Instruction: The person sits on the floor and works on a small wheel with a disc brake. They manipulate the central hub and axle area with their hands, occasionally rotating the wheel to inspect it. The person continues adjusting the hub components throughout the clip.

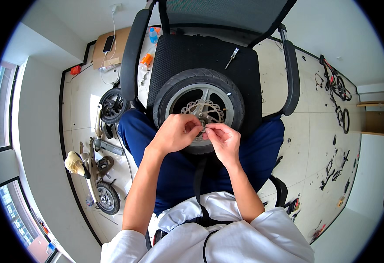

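Observation:
A small wheel (165, 97) with a black tyre and grey spoked rim lies flat on the black chair seat in front of me. On its upper face sits a silver brake disc (218, 115) with a wavy, perforated edge. My left hand (179, 133) and my right hand (221, 139) meet over the hub, fingertips pinched together. Between them is a small metal piece, too small to name. Its lower end is by the axle, and I cannot tell whether it touches. A silver-headed tool (232, 58) rests on the seat beyond the wheel, to the right.
Armrests (292, 79) flank the seat. On the floor at left lie a partly dismantled scooter (93, 168), another wheel (113, 106), an orange bottle (146, 60) and a cardboard box (102, 44) with a phone (109, 44). Bike parts (334, 83) are scattered along the right wall.

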